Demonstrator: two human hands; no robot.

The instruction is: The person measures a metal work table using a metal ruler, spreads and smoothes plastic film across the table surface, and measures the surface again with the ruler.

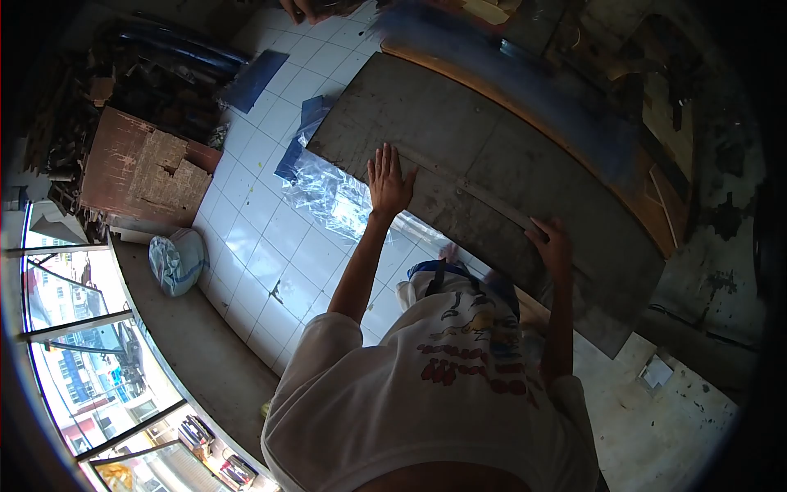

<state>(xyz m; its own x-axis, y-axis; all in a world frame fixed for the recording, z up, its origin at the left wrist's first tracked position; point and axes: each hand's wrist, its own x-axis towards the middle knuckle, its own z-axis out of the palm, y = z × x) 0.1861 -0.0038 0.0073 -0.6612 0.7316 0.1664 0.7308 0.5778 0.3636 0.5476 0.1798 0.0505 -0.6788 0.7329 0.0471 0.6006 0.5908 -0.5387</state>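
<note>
A long dark grey sheet point(508, 156) lies on the work surface in front of me. On it rests a thin, straight strip point(492, 201) that runs between my two hands. My left hand point(390, 184) lies flat with its fingers stretched out, over the strip's far left end and near the sheet's edge. At the strip's other end is my right hand point(552, 244), its thumb and fingers apart and bent around the strip's end. Whether the right fingers grip the strip is too dark to tell.
Clear plastic wrapping point(328, 193) lies on the white tiled floor point(295, 246) beyond the sheet's left edge. Worn boards point(143, 168) and a pale bag point(178, 261) are at left. Part of another person's hand point(302, 10) shows at the top.
</note>
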